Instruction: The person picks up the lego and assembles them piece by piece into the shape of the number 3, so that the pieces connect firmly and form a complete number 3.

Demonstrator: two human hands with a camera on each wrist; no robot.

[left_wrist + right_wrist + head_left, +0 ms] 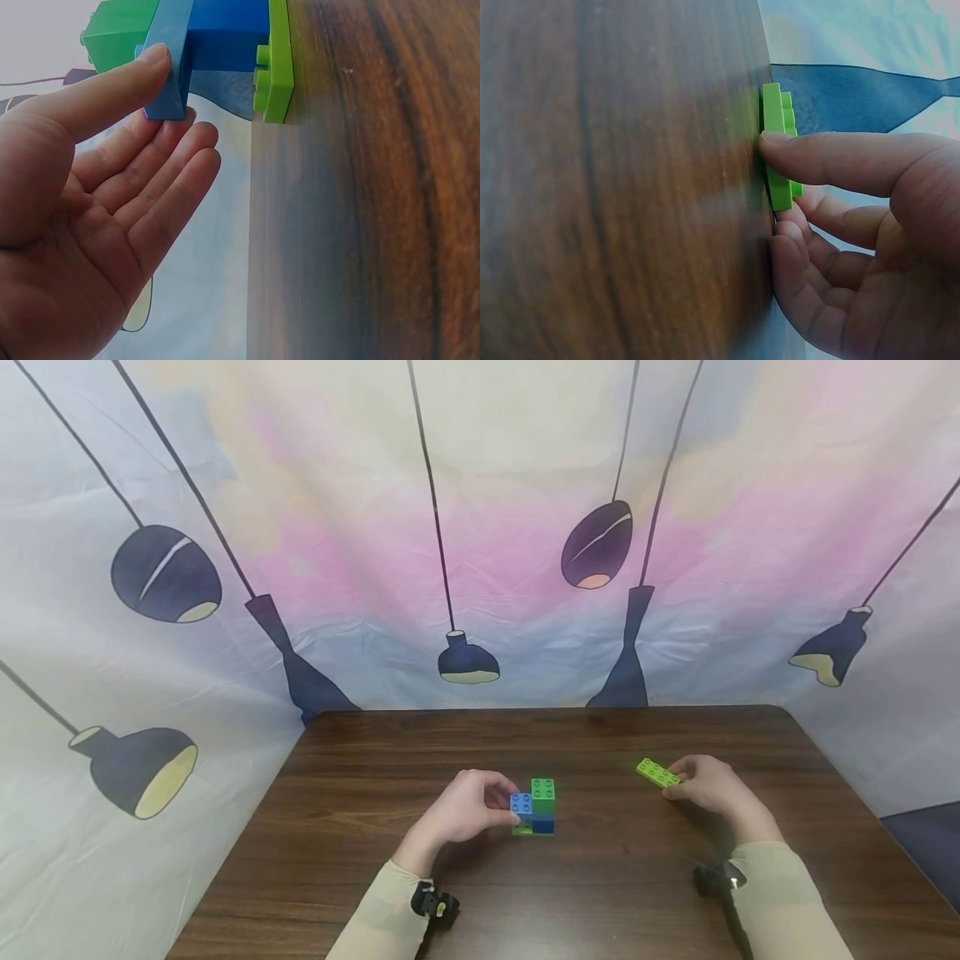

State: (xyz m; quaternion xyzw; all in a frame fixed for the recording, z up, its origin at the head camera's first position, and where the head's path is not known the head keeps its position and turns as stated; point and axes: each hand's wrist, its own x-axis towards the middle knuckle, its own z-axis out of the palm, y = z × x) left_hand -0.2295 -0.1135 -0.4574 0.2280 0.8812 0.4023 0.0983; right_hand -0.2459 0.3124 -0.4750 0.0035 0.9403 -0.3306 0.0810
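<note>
A small stack of toy building bricks stands on the table, built on a lime-green base plate (280,67). On that plate sits a dark blue brick (229,34); above it a light blue flat brick (521,803) juts out to the left, and a green brick (543,788) tops the stack. My left hand (468,806) pinches the jutting end of the light blue brick, thumb above and fingertips below. Off to the right, my right hand (708,785) pinches one end of a separate lime-green studded plate (657,772) between thumb and fingers, low over the tabletop, studs up.
The dark wood-grain table (600,893) ends at a straight back edge, with a cloth (525,527) printed with hanging lamps behind it. A black wrist device (435,903) is on the left sleeve and another (718,878) on the right.
</note>
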